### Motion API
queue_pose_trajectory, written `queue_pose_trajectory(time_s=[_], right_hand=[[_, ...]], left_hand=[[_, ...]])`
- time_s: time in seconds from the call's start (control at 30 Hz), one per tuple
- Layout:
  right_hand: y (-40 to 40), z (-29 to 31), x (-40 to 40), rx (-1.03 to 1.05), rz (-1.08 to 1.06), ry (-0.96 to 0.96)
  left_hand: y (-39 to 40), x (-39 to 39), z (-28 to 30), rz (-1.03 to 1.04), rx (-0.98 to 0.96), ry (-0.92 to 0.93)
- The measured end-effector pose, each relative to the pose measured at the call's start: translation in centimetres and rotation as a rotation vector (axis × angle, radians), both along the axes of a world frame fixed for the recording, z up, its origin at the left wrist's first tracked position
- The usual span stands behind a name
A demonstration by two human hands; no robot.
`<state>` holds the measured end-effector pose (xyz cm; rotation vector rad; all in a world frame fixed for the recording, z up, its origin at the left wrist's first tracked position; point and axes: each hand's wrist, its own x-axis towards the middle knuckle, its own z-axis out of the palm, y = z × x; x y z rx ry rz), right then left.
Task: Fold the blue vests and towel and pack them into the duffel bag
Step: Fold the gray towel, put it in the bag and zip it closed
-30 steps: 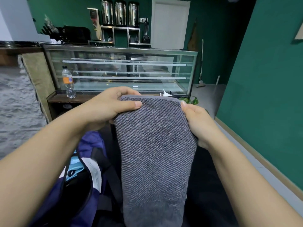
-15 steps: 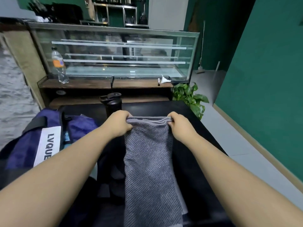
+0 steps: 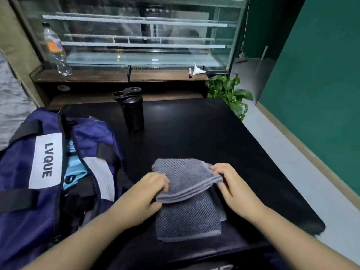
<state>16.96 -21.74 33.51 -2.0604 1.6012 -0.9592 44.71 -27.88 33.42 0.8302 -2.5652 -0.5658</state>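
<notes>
The left hand (image 3: 150,189) pinched the left end of the grey towel's (image 3: 187,199) banded hem, fingers curled over the top and thumb tucked beneath. The right hand (image 3: 231,184) gripped the hem's right end in the same way, fingertips on the upper side of the fold. Between the two hands the hem ran across the towel, the far part folded over toward the person and lying on the lower layer, which lay flat on the black table (image 3: 214,137) with its near edge close to the table's front.

Just left of the towel stood the navy duffel bag (image 3: 39,191), unzipped, with a white panel reading LVQUE and light blue fabric (image 3: 75,168) visible inside the opening. Whether that fabric was a vest could not be told.

Farther back on the table stood a black shaker bottle (image 3: 133,110), upright, lid flipped open. Behind the table ran a wooden shelf with a clear plastic bottle (image 3: 56,51) bearing an orange label, and above it a glass display case (image 3: 136,36). A green leafy plant (image 3: 228,92) sat at the table's far right corner, beside the green wall (image 3: 321,84).
</notes>
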Motion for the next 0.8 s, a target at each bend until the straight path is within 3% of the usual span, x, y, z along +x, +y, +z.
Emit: queue_pose_trajectory(time_s=[0.2,0.3,0.5,0.6,0.63,0.7,0.8], right_hand=[[4.3,-4.4,-1.4,0.023,0.104,0.184],[5.6,-5.9,-1.9,0.028,0.165,0.323],[5.6,-6.7,-1.6,0.204,0.087,0.196],[4.1,-5.5,-0.9,0.247,0.0,0.146],[3.5,-5.2,-0.5,0.261,-0.047,0.143],[2.4,-4.8,0.6,0.314,-0.115,0.237],[1.3,-4.7,2.3,0.45,-0.076,0.465]], left_hand=[[3.1,1.1,-4.4,-0.154,-0.187,-0.118],[3.7,1.6,-6.6,-0.175,-0.142,-0.168],[4.0,0.4,-4.6,0.02,0.3,0.155],[2.0,-0.6,-3.1,0.439,0.349,0.477],[1.2,-1.0,-2.4,0.577,0.455,0.541],[-0.2,-2.0,-1.3,0.697,0.777,0.556],[-0.7,-3.5,0.6,0.673,1.101,0.357]])
